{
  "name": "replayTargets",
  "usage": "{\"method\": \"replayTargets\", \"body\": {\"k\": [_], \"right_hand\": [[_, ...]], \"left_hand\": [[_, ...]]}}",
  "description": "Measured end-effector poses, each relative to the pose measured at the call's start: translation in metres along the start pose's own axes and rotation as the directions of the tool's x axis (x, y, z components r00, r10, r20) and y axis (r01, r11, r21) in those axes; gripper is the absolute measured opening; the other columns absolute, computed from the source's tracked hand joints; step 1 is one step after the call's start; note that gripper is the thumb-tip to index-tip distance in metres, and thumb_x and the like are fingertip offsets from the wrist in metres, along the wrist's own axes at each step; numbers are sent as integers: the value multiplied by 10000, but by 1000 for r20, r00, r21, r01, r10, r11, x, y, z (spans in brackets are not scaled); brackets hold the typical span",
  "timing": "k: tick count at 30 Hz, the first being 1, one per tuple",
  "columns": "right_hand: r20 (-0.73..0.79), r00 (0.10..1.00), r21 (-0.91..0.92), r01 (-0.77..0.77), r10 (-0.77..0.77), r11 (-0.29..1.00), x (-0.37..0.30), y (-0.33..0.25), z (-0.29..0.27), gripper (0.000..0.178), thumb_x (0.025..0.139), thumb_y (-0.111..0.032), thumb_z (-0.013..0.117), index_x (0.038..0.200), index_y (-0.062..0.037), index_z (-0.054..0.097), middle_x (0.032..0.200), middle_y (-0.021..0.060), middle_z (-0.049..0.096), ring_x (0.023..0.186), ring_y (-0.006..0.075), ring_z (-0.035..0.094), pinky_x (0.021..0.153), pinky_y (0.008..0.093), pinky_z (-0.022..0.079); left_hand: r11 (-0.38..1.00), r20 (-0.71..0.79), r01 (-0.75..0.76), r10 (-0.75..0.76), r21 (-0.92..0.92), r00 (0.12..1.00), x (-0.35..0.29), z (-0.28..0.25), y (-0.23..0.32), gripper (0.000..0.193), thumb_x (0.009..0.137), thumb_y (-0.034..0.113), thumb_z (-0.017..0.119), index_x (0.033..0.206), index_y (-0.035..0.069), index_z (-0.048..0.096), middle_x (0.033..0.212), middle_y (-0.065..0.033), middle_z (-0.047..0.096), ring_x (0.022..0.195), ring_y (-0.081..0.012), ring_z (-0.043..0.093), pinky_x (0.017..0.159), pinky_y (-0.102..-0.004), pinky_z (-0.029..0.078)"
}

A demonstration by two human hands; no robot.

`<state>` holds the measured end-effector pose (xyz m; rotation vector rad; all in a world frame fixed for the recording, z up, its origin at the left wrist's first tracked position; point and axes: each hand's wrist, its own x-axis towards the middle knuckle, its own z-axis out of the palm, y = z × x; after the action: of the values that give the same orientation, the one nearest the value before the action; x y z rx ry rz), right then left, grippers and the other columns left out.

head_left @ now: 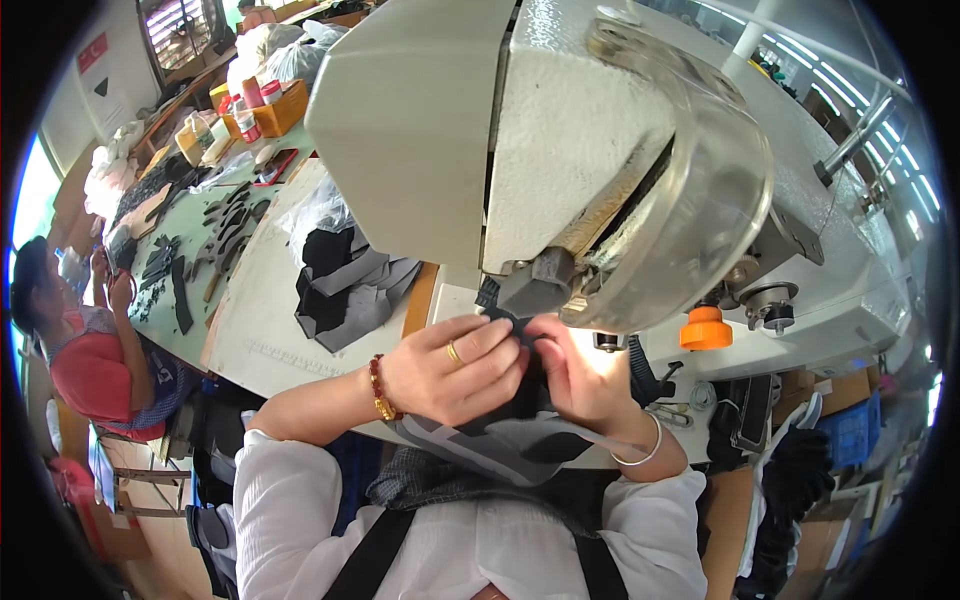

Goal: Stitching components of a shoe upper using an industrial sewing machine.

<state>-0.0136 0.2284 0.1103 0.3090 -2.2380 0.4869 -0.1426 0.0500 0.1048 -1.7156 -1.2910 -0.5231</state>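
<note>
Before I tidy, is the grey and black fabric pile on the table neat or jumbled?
Jumbled: the fabric pieces overlap at differing angles.

Grey and black fabric (500, 458), off-white machine (410, 130); orange knob (705, 330)

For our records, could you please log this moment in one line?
left hand: holding dark fabric | right hand: holding same | ahead: sewing machine

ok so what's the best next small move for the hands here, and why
Probably line up the dark fabric before feeding it: the left hand and right hand pinch it close together, right by the head of the sewing machine, and they partly hide its edge, so I can't tell whether it is straight.
</note>
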Motion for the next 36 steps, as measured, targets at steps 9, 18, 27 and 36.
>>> {"method": "replayTargets", "body": {"k": [9,18,27,36], "right_hand": [[117,993,-233,18,10,972,-30,34,-7,215,852,-52,797,1062,-46,752,1030,112,750,884,259,729,746,379,553],[247,943,316,-298,225,901,-26,33,-15,202,855,69,749,1051,24,724,1033,104,750,925,225,721,773,371,567],[138,978,204,-185,159,961,-13,27,-22,244,738,-56,771,978,-53,727,819,50,700,629,297,619,559,398,431],[139,985,156,-125,104,980,-6,28,-24,158,760,-75,781,913,-109,756,750,31,703,561,267,610,542,376,435]], "left_hand": [[999,-98,-25,22,-22,995,-3,4,-11,45,797,79,725,808,69,682,955,-61,720,935,-212,720,850,-350,618],[1000,-161,17,-14,17,987,-27,0,-9,90,785,-1,766,818,31,688,1031,-132,747,980,-265,736,840,-382,645],[997,-106,69,-73,-45,992,-21,17,-9,91,773,6,767,823,16,691,983,-130,742,913,-248,740,829,-379,654],[969,59,195,-188,-154,980,-38,19,-11,146,765,23,753,898,13,693,959,-114,732,863,-252,718,815,-392,646]]}}
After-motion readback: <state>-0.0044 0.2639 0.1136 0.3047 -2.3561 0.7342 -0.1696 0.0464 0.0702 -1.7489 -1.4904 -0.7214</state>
